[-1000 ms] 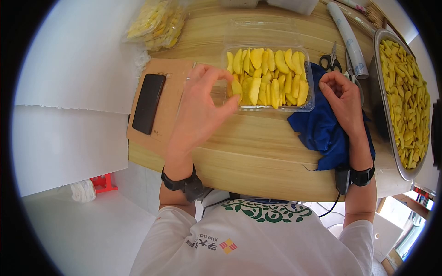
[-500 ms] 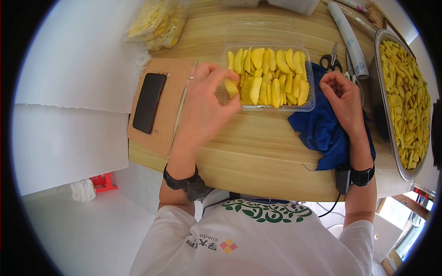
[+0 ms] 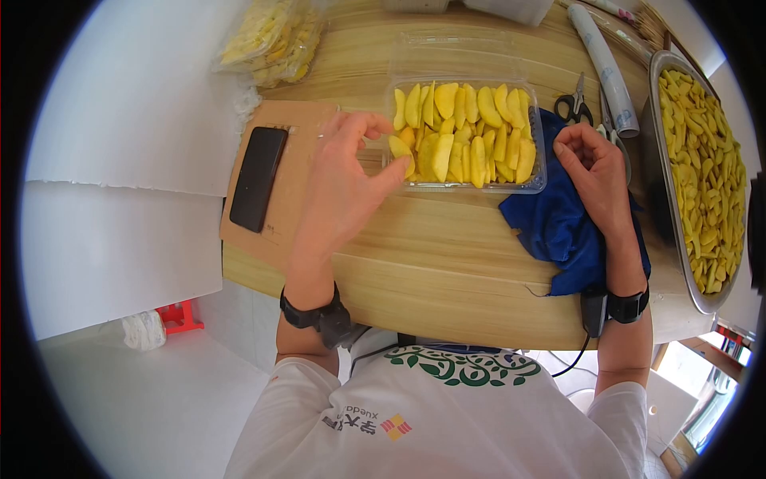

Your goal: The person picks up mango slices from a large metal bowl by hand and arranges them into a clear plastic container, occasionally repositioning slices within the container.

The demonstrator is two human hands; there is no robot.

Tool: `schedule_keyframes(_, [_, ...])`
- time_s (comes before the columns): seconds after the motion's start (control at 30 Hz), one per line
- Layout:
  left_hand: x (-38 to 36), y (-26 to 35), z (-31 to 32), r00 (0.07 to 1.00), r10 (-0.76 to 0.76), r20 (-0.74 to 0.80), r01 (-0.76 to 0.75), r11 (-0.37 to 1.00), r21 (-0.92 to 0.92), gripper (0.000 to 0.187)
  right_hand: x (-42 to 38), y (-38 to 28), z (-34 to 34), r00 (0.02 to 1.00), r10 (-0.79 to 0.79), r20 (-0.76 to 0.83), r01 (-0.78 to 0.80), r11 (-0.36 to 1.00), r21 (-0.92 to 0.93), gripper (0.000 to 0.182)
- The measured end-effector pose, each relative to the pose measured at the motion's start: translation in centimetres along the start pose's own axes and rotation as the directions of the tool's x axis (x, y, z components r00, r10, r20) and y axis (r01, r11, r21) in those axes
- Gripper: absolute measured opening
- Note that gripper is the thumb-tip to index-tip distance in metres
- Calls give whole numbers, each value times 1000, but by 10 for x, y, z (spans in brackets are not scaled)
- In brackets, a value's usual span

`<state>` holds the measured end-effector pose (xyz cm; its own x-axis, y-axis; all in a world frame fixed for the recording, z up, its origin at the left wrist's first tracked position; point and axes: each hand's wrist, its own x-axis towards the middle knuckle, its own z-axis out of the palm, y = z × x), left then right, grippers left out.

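A clear plastic box (image 3: 533, 189) stands on the table with rows of yellow fruit slices in it. At its left end my left hand (image 3: 343, 180) is open, thumb and fingers apart around a single fruit slice (image 3: 400, 148) without gripping it. The thumb tip lies close to the lower end of that slice. On the right, my right hand (image 3: 594, 172) rests over a blue cloth (image 3: 554, 231), its fingers curled in and nothing visible in them. The inside of that hand is partly hidden.
A large metal basin (image 3: 656, 88) of yellow slices stands at the right. Scissors (image 3: 574, 104) and a roll of film (image 3: 604, 72) lie near it. At the left are a phone (image 3: 259, 180) on cardboard (image 3: 299, 128) and filled clear boxes (image 3: 275, 40).
My left hand has opened and drawn back slightly left, letting go of the fruit slice, which stays at the box's left end. My right hand has not moved.
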<state>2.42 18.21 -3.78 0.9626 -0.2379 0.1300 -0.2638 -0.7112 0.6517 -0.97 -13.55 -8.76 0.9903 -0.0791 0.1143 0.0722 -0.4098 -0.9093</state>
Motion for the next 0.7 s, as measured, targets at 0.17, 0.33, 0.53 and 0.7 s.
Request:
schedule_keyframes(0.17, [0, 0, 3, 999, 30, -17, -31, 999, -37, 29, 0, -1, -1, 1000, -2, -2, 2, 1000, -13, 5])
schedule_keyframes(0.33, [1, 0, 5, 1000, 12, -14, -14, 990, -143, 22, 0, 0, 0, 1000, -8, -8, 8, 1000, -13, 5])
schedule_keyframes(0.53, [1, -3, 0, 997, -40, 71, 60, 951, -303, 14, 0, 0, 0, 1000, -18, -8, 18, 1000, -2, 5])
schedule_keyframes(0.7, [5, -14, -9, 994, 5, 109, 38, 918, -394, 12, 0, 0, 0, 1000, -22, -8, 22, 1000, 0, 6])
